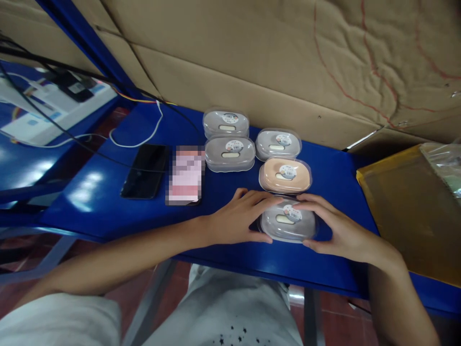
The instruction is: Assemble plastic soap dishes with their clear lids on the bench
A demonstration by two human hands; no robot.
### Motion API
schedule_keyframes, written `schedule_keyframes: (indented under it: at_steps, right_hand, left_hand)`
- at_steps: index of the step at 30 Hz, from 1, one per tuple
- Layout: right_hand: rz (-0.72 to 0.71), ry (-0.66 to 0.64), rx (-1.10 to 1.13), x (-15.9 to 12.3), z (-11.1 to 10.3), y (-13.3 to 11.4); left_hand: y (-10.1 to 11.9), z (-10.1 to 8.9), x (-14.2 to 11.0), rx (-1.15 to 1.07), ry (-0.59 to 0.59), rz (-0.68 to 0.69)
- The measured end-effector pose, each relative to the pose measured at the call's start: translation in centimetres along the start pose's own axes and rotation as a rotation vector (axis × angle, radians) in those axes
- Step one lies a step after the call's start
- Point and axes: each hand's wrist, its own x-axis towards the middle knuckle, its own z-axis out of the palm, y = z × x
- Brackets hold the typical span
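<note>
A grey oval plastic box (277, 229) with a clear lid and a round label rests at the near edge of the blue table (230, 211). From its left side my left hand (245, 216) holds it, thumb at the near edge and fingers on the far rim. On the opposite side my right hand (334, 223) grips it the same way, thumb low and fingers over the lid. Just behind it sits a peach oval box (268, 180), also under a clear lid. Beyond that is another grey box (268, 144), with two more grey boxes (216, 154) to the left.
A black phone (145, 173) and a lit phone (185, 175) lie left of the boxes. Cables and a white power strip (32, 125) are at the far left. Cardboard (252, 62) walls the back. A taped carton (414, 206) stands at the right.
</note>
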Motion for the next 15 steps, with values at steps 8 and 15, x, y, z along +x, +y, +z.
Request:
schedule_keyframes:
  at_steps: [8, 15]
  right_hand:
    - [0.062, 0.05, -0.106, -0.2, 0.9, -1.5]
    - [0.022, 0.069, -0.264, 0.3, 2.1, -2.8]
  left_hand:
    - [0.4, -0.1, -0.1, 0.158, 0.054, 0.077]
    - [0.2, -0.2, 0.0, 0.207, 0.064, 0.076]
